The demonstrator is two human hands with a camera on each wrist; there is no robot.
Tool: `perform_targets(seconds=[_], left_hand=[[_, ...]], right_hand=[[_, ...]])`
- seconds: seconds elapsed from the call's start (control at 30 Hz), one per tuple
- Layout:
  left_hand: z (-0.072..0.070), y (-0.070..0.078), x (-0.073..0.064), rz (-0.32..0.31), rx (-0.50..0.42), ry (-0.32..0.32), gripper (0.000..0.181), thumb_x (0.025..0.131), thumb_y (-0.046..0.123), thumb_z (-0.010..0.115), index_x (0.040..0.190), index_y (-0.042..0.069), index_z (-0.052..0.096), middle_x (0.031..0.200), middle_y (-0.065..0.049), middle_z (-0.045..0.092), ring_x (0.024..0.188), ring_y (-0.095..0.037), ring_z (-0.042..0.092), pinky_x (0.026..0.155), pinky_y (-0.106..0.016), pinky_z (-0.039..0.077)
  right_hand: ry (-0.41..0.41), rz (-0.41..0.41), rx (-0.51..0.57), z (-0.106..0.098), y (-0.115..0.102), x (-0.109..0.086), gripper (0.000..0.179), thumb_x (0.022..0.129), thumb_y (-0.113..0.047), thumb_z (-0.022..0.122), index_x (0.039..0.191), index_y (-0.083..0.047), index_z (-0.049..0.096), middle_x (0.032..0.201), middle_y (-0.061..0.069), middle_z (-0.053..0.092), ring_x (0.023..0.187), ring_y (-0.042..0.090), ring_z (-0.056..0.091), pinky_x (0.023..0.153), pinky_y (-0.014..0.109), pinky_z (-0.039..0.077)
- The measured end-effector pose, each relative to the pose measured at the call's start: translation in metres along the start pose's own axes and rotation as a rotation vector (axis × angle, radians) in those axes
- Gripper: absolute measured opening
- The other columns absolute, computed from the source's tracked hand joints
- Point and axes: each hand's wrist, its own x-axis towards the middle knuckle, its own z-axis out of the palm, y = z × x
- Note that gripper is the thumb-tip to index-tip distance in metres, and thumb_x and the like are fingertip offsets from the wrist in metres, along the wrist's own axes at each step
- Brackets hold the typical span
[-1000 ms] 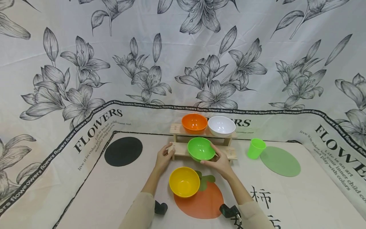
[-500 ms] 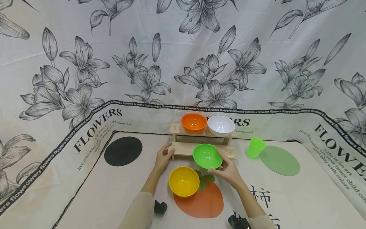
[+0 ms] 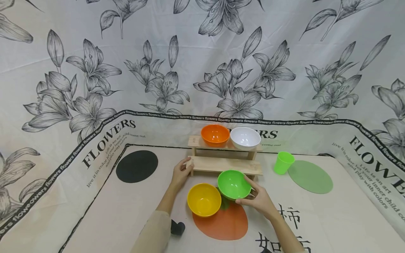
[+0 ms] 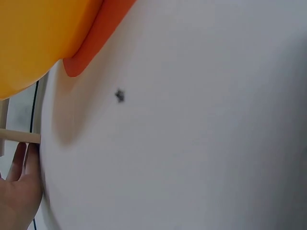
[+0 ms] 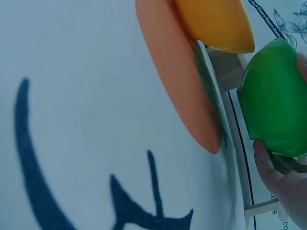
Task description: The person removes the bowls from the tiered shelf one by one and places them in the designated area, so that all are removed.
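My right hand point(image 3: 257, 199) pinches the right side of a green bowl point(image 3: 233, 185), thumb low at the front and fingers near the rim. The bowl is held in front of a two-tier wooden stand point(image 3: 224, 165), close beside a yellow bowl point(image 3: 204, 200) on the tablecloth. In the right wrist view the green bowl point(image 5: 276, 98) shows its outer side, raised off the cloth. My left hand point(image 3: 181, 173) grips the left end of the stand's lower board; the left wrist view shows its fingers point(image 4: 31, 160) against that board.
An orange bowl point(image 3: 215, 135) and a white bowl point(image 3: 245, 138) stand on the upper tier. To the right are a green cup point(image 3: 284, 163) and a flat green oval point(image 3: 310, 177). A black oval point(image 3: 137, 166) lies at left. A flowered cloth point(image 3: 126, 84) hangs behind.
My right hand has brought the green bowl off the stand's lower tier, toward me and slightly right, next to the yellow bowl. My left hand has stayed at the stand's end.
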Motion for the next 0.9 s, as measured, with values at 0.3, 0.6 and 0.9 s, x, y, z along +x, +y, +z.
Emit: perform_targets(seconds=[0.3,0.6,0.9], left_hand=[[-0.003,0.001,0.0,-0.026,-0.014,-0.007,0.045,0.09,0.018,0.064,0.131,0.002,0.053,0.12,-0.024,0.058,0.102,-0.027,0.06,0.083,-0.033,0.054],[-0.006,-0.02,0.013,-0.077,-0.113,-0.012,0.047,0.087,0.021,0.069,0.129,0.006,0.056,0.114,-0.022,0.062,0.095,-0.02,0.062,0.085,-0.032,0.054],[-0.009,-0.02,0.014,-0.124,-0.161,-0.045,0.049,0.086,0.022,0.069,0.13,0.006,0.055,0.113,-0.021,0.061,0.095,-0.02,0.063,0.086,-0.033,0.054]], right_hand=[[-0.015,0.031,-0.023,0.0,0.01,-0.009,0.091,0.072,-0.003,0.079,0.144,0.008,0.025,0.148,0.03,0.024,0.122,0.046,0.044,0.093,0.028,0.049],[-0.039,0.043,-0.032,-0.004,0.012,-0.015,0.093,0.07,-0.002,0.08,0.143,0.009,0.025,0.146,0.034,0.022,0.119,0.046,0.048,0.088,0.024,0.052],[-0.139,0.003,0.003,-0.012,0.019,-0.02,0.094,0.069,0.0,0.079,0.143,0.011,0.022,0.145,0.038,0.018,0.118,0.052,0.044,0.087,0.025,0.052]])
